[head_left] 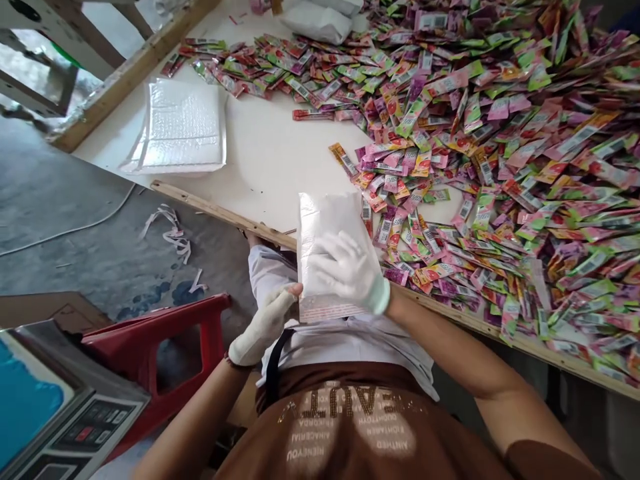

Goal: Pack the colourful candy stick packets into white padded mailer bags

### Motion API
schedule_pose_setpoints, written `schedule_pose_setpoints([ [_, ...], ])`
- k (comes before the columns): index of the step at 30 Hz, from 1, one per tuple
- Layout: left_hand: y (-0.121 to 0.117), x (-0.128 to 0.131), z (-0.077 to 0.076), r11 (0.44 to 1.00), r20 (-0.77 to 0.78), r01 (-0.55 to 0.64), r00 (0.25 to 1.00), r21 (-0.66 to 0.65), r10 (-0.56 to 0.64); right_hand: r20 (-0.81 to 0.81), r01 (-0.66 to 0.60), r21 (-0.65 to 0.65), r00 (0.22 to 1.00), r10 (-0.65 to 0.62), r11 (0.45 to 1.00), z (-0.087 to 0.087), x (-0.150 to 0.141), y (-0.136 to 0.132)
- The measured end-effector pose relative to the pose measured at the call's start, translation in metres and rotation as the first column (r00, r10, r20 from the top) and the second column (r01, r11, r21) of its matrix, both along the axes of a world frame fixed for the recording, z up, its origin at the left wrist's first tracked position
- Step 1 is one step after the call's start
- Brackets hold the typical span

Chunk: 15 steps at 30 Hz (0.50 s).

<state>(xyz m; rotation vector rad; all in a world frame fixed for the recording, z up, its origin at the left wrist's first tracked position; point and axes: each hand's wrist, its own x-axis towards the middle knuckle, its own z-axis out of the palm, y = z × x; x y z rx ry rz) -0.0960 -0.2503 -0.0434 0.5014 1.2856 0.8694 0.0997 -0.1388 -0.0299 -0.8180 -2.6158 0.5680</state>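
A white padded mailer (330,213) lies over the table's front edge, its near end hanging above my lap. My left hand (265,323), in a white glove with a bare thumb tip, pinches the mailer's near left corner. Flat on top of the mailer rests my right hand (345,270), gloved in white, fingers stretched out and pointing left. A strip with red print runs along the mailer's near end. Just beyond and to the right lie many loose stick sachets (395,167) in pink, purple, orange and green.
A stack of white bubble mailers (185,127) sits at the table's left. More white packaging (320,20) lies at the back. Wooden rails (220,212) edge the white table. At lower left stand a red plastic stool (165,333) and a scale (85,427). Paper strips (173,230) litter the floor.
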Motion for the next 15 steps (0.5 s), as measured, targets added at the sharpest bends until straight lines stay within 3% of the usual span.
schedule_pose_setpoints([
  [3, 0.007, 0.007, 0.005, 0.989, 0.153, -0.099, 0.981, -0.114, 0.116, -0.173, -0.122, -0.089, 0.979, 0.105, 0.989, 0.006, -0.004, -0.036],
  [6, 0.010, 0.009, 0.012, 0.984, 0.230, -0.101, 0.964, -0.146, 0.133, -0.330, -0.141, -0.124, 0.939, 0.093, 0.982, 0.012, -0.013, -0.058],
  [8, 0.010, 0.007, 0.014, 0.981, 0.206, -0.128, 0.966, -0.148, 0.157, -0.441, -0.181, -0.240, 0.896, 0.059, 0.954, 0.024, -0.008, -0.064],
  [9, 0.010, 0.005, 0.015, 0.980, 0.171, -0.143, 0.971, -0.139, 0.166, -0.479, -0.205, -0.349, 0.878, 0.014, 0.914, 0.031, 0.000, -0.066],
  [11, 0.010, -0.001, 0.016, 0.984, 0.078, -0.149, 0.985, -0.094, 0.156, -0.464, -0.204, -0.598, 0.876, -0.128, 0.776, 0.044, 0.029, -0.069],
  [13, 0.010, -0.009, 0.015, 0.994, -0.034, -0.106, 0.994, -0.014, 0.106, -0.292, -0.085, -0.788, 0.923, -0.250, 0.609, 0.050, 0.072, -0.074],
  [14, 0.009, -0.014, 0.014, 0.997, -0.100, -0.062, 0.993, 0.040, 0.065, -0.162, 0.010, -0.831, 0.952, -0.260, 0.556, 0.050, 0.095, -0.079],
  [15, 0.009, -0.019, 0.012, 0.995, -0.194, -0.004, 0.981, 0.099, 0.023, -0.031, 0.103, -0.836, 0.972, -0.234, 0.539, 0.047, 0.118, -0.084],
])
